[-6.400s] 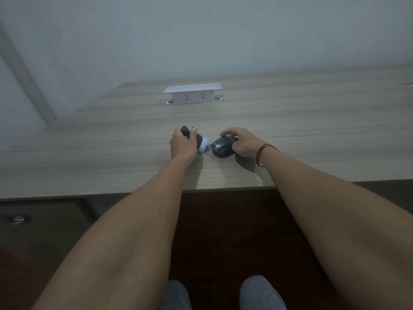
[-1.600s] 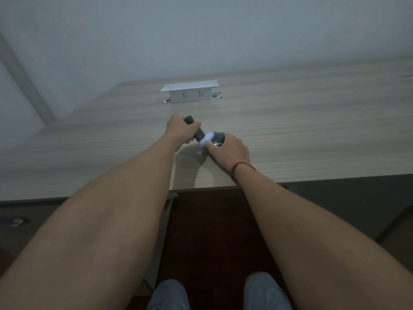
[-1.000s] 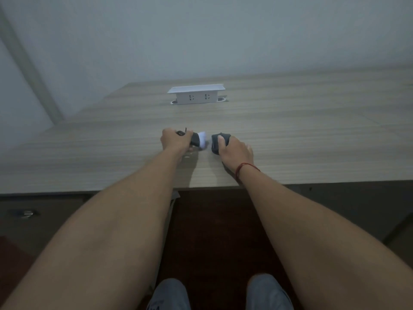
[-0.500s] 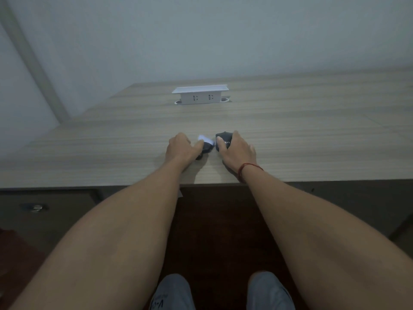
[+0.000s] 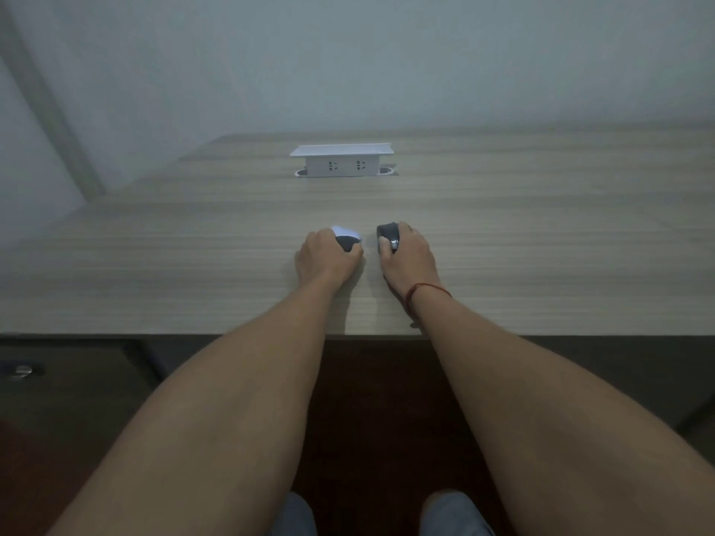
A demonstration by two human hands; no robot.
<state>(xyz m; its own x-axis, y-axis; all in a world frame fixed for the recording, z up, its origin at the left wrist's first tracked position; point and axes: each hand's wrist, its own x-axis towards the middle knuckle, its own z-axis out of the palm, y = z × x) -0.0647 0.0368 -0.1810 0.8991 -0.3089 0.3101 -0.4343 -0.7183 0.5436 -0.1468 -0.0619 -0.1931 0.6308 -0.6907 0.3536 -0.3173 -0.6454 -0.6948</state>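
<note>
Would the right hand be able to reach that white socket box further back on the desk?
Probably yes. The wooden desk shows nothing between the right hand and the white socket box. But that hand grips a dark rounded object, so it would arrive with its fingers occupied.

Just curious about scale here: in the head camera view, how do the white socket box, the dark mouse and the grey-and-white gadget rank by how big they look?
1. socket box, clearly largest, though farthest.
2 and 3. mouse under the right hand and gadget in the left hand: both partly covered, too alike to rank.
</note>
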